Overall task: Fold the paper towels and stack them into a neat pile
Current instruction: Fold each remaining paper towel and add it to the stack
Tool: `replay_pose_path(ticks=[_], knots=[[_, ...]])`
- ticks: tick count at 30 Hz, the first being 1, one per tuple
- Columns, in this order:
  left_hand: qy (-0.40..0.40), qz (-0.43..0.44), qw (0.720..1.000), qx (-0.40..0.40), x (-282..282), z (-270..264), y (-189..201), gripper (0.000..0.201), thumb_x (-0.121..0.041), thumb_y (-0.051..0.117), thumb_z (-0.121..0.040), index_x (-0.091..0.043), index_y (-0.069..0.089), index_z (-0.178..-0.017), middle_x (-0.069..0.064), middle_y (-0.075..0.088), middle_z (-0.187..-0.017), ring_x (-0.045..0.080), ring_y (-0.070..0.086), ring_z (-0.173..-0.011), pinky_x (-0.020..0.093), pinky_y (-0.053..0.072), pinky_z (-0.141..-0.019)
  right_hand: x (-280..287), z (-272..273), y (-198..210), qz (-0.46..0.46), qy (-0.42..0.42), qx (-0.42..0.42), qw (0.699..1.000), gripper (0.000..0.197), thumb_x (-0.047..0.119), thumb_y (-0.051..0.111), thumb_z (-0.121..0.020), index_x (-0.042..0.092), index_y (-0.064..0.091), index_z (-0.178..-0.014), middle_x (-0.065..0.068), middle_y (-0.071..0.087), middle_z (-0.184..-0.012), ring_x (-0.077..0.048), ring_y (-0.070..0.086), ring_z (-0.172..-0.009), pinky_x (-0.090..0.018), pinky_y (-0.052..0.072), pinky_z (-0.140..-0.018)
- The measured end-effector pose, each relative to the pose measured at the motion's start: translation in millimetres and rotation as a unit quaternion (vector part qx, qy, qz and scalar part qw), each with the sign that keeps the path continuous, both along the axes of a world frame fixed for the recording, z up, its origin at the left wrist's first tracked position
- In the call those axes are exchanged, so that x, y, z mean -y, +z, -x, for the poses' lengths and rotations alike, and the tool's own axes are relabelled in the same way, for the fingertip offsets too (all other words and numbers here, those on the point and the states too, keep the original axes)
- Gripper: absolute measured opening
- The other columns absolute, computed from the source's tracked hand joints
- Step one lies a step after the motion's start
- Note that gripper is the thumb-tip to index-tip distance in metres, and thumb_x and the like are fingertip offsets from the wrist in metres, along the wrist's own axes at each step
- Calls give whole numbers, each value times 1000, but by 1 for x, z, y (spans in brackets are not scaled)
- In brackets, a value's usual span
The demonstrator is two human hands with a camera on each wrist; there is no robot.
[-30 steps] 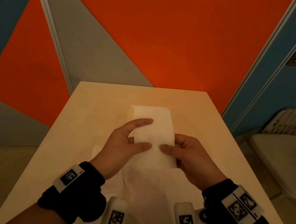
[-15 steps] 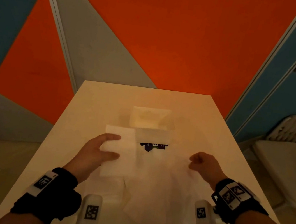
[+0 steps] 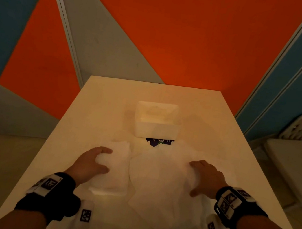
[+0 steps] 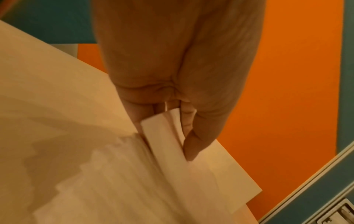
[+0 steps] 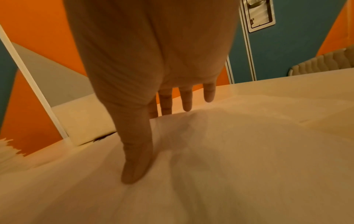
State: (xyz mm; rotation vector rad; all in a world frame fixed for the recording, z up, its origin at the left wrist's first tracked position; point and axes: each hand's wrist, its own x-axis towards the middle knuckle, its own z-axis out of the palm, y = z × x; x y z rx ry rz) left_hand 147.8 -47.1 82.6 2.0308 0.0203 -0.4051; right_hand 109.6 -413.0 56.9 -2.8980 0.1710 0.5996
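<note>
Orange, grey and teal wall panels rise behind a pale desk (image 3: 92, 118) where a person sorts white paper towels under dim, warm light. On the left, the left hand (image 3: 90, 164) holds a folded towel (image 3: 114, 167), thumb on top and fingers beneath in a pinch, as the left wrist view shows; the folded towel lies on or just above the desk, its long axis running away from the person, and whether it already rests on other folded pieces cannot be told. Just beside it toward the centre spreads a rumpled heap of unfolded towels (image 3: 158, 180), reaching back to the person's edge of the desk. Beyond the heap, near the middle of the desk, stands a white box (image 3: 156, 122), with a dark printed scrap (image 3: 159, 142) showing at its near foot. On the right, the right hand (image 3: 205, 177) lies on the heap's right flank, fingers (image 5: 186, 100) straight and spread and the thumb pressed flat on the sheet, gripping nothing. A pale chair (image 3: 293, 162) stands off the desk's right side. Judging by this layout, the folded towel is being set down on the left while the next loose sheet lies directly under the right hand, which is the nearer of the two to the heap; the pickup likely starts there.
</note>
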Motion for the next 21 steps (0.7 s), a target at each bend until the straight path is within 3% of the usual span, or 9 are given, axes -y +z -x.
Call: replay_pose_path(ticks=[2, 8, 11, 13, 16, 19, 21], knots=[[-5, -3, 1000, 11, 1, -1, -2, 52, 5, 72, -74, -25, 60, -114, 0, 52, -126, 18, 49, -111, 27, 43, -85, -1, -1, 0, 9, 6, 10, 1000, 104, 51, 82, -61, 31, 25, -146, 5, 33, -143, -22, 37, -129, -41, 35, -105], [-24, -39, 999, 27, 2, -6, -7, 54, 3, 73, -74, -30, 56, -114, -1, 49, -127, 22, 48, -118, 37, 43, -99, -2, -2, 6, 29, 12, 18, 999, 97, 52, 83, -58, 33, 32, -138, 5, 39, -133, -20, 39, -123, -38, 31, -103], [-48, -95, 993, 55, 3, -9, -9, 56, -1, 74, -75, -31, 52, -117, -2, 44, -128, 23, 45, -123, 29, 39, -99, -2, -2, 10, 45, 22, 15, 999, 93, 56, 82, -57, 33, 34, -134, 6, 42, -130, -20, 40, -120, -38, 30, -101], [-62, -167, 981, 78, 6, -8, -8, 59, -8, 75, -76, -29, 49, -125, 1, 31, -140, 23, 38, -129, 25, 34, -101, -3, -3, 13, 54, 30, 4, 998, 91, 58, 80, -60, 33, 35, -134, 6, 43, -130, -20, 40, -121, -39, 28, -101], [-69, -298, 944, 125, 13, -4, -5, 70, -25, 74, -76, -32, 41, -136, 2, 0, -155, 27, 20, -138, 33, 29, -109, -5, -4, 20, 52, 32, -24, 998, 76, 56, 74, -69, 31, 40, -133, 7, 47, -131, -19, 42, -123, -39, 24, -102], [-109, -343, 909, 212, 22, 3, -5, 67, -40, 61, -80, -30, 37, -142, 3, -3, -159, 27, 7, -145, 38, 19, -117, -5, -8, 30, 49, 36, -27, 998, 57, 50, 68, -80, 26, 51, -128, 6, 51, -128, -19, 46, -123, -38, 27, -99], [-167, -337, 898, 229, 30, 8, -6, 75, -61, 33, -79, -29, 31, -146, -1, -2, -159, 25, 3, -147, 39, 13, -118, -6, -11, 37, 37, 38, -38, 998, 62, 47, 67, -82, 25, 47, -136, 4, 47, -136, -20, 43, -128, -35, 29, -103]])
